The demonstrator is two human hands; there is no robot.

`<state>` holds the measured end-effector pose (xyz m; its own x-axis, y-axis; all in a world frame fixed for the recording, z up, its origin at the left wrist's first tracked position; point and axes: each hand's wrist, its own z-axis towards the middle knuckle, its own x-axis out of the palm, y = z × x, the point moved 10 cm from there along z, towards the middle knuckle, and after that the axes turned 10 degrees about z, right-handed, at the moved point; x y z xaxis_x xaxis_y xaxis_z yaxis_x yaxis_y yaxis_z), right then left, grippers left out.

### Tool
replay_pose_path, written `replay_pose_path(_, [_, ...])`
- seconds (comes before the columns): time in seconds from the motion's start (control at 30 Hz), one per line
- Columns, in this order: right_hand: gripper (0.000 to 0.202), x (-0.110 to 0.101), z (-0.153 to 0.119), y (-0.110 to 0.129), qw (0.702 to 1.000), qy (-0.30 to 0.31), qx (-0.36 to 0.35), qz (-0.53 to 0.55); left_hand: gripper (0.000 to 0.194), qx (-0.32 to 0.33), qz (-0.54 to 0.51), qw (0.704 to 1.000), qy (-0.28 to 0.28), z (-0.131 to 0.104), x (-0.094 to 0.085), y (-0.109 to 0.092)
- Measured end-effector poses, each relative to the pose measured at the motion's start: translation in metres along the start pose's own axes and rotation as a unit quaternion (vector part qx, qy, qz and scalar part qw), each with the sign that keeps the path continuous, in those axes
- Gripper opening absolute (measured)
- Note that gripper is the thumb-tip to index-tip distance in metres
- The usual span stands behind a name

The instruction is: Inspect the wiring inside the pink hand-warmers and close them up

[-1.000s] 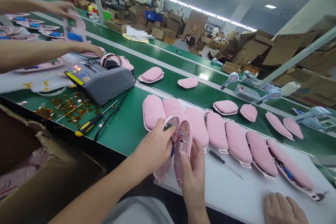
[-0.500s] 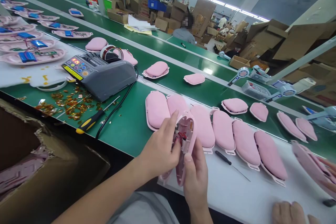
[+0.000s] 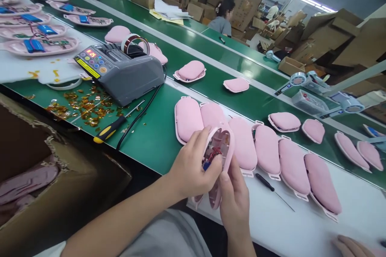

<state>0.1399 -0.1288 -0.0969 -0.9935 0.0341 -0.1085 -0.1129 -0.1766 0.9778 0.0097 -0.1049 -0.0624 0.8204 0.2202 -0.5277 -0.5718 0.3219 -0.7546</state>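
Between my hands is a pink plastic casing (image 3: 228, 146), its two shells parted, with red wires (image 3: 214, 153) and a bit of blue showing inside. My left hand (image 3: 197, 162) grips the left shell, thumb reaching into the gap by the wires. Fingers of my right hand (image 3: 237, 194) wrap the right shell from below, the thumb on its rim. Several closed pink casings (image 3: 243, 144) lie in a row just behind. On the white mat right of my hands rests a thin black-handled screwdriver (image 3: 265, 182).
A grey tape dispenser (image 3: 132, 74) stands left, with amber tape scraps (image 3: 87, 108) and a yellow-black screwdriver (image 3: 110, 128) before it. Open shells with blue batteries (image 3: 34, 46) line the far left. A cardboard box (image 3: 60, 184) is at lower left. Another person's hand (image 3: 351, 245) shows lower right.
The view has shifted, so the bench sits further right. My left thumb has moved over the gap, and blue now shows inside the casing. The neighbour's pink casing at right has left the view.
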Motion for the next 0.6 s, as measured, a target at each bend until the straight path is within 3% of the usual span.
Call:
replay_pose_path(0.2, [0.047, -0.004, 0.006, -0.013, 1.0, 0.013, 0.012, 0.024, 0.042, -0.083, -0.005, 0.996, -0.01, 0.001, -0.002, 0.024])
replay_pose_path(0.33, [0.046, -0.002, 0.006, -0.012, 1.0, 0.016, 0.013, 0.004, 0.042, -0.134, 0.032, 0.991, 0.0, 0.0, 0.001, 0.027])
replay_pose_path(0.4, [0.047, -0.001, 0.005, -0.012, 1.0, 0.014, 0.023, -0.004, 0.043, -0.126, 0.024, 0.992, 0.0, 0.001, 0.003, 0.022])
replay_pose_path(0.5, [0.048, -0.002, 0.006, -0.011, 1.0, 0.006, 0.028, -0.003, 0.042, -0.101, -0.065, 0.993, -0.013, 0.001, 0.005, 0.017])
replay_pose_path(0.6, [0.048, 0.001, 0.007, -0.01, 1.0, 0.012, 0.015, -0.003, 0.036, -0.13, -0.258, 0.957, 0.019, -0.001, 0.022, 0.024])
